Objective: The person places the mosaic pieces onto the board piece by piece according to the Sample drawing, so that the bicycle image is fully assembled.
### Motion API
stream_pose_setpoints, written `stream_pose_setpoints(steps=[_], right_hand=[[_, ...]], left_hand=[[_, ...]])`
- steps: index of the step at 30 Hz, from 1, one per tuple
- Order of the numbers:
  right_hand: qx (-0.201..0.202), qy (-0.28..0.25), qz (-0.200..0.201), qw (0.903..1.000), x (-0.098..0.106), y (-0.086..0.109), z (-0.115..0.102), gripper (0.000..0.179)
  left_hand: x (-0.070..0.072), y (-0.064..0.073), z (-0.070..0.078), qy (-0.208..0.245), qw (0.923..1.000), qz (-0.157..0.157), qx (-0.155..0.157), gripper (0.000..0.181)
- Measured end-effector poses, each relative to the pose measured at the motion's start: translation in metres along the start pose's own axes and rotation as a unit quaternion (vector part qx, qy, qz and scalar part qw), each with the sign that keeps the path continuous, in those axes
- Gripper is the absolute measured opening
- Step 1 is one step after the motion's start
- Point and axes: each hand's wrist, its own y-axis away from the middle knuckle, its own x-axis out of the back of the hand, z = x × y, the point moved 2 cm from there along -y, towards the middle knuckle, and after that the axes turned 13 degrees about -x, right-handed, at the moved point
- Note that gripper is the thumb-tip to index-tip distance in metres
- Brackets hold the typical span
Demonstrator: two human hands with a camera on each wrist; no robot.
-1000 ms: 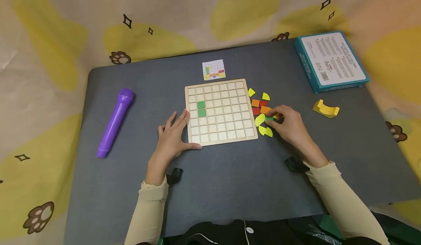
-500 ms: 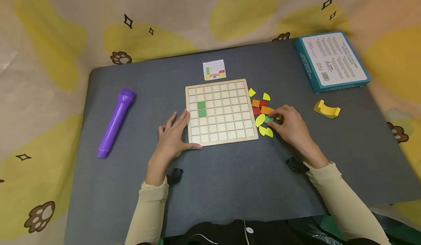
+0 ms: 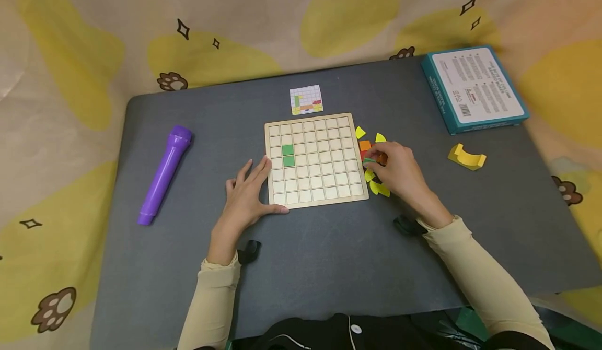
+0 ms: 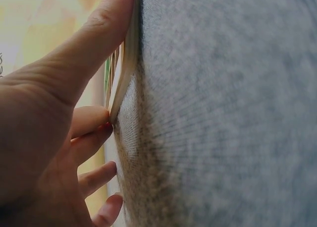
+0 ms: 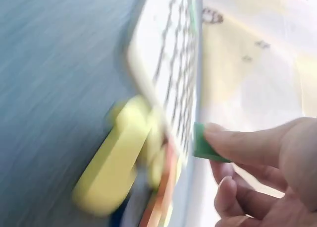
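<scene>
A wooden grid board lies mid-table, with two green square tiles in adjoining cells of one column at its left. My left hand spreads along the board's near left corner: the thumb touches the front edge and the fingertips meet the left side. Between thumb and fingertips, my right hand pinches a green square tile, close to the board's right edge. Beneath and around that hand lie loose yellow rounded pieces and an orange square tile; the hand hides some of the pile.
Behind the board lies a small printed card with a coloured grid pattern. A purple microphone-shaped object is at the left. On the right are a teal box and a yellow arched block. A patterned cloth hangs behind the table.
My right hand has taken the green tile up from the loose pieces and moved left and slightly away from me, toward the board. The left hand stays at the board's corner.
</scene>
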Motion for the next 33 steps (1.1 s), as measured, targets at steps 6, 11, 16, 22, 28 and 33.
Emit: stream_pose_setpoints(steps=[6,11,16,22,28,33], right_hand=[[0.049,-0.035,-0.043,0.9972,-0.027,-0.016,-0.043,0.013],[0.072,-0.044,-0.08,0.9932,-0.059,-0.027,-0.076,0.006],[0.102,-0.036,-0.112,0.9877,-0.088,-0.036,-0.097,0.004],[0.111,-0.008,-0.13,0.9852,-0.104,-0.039,-0.104,0.003],[0.105,0.017,-0.13,0.9858,-0.105,-0.039,-0.107,0.004],[0.091,0.052,-0.111,0.9883,-0.108,-0.039,-0.107,0.006]], left_hand=[[0.0,0.0,0.001,-0.001,1.0,-0.001,0.002,0.13],[0.001,-0.001,0.001,-0.007,0.9999,-0.002,0.008,0.13],[0.001,0.0,0.001,-0.005,0.9999,0.0,0.011,0.131],[0.0,0.0,0.001,-0.002,0.9999,-0.002,0.01,0.131],[0.001,0.0,0.001,-0.002,1.0,0.003,0.009,0.131],[0.001,0.0,0.001,-0.001,0.9999,0.0,0.011,0.132]])
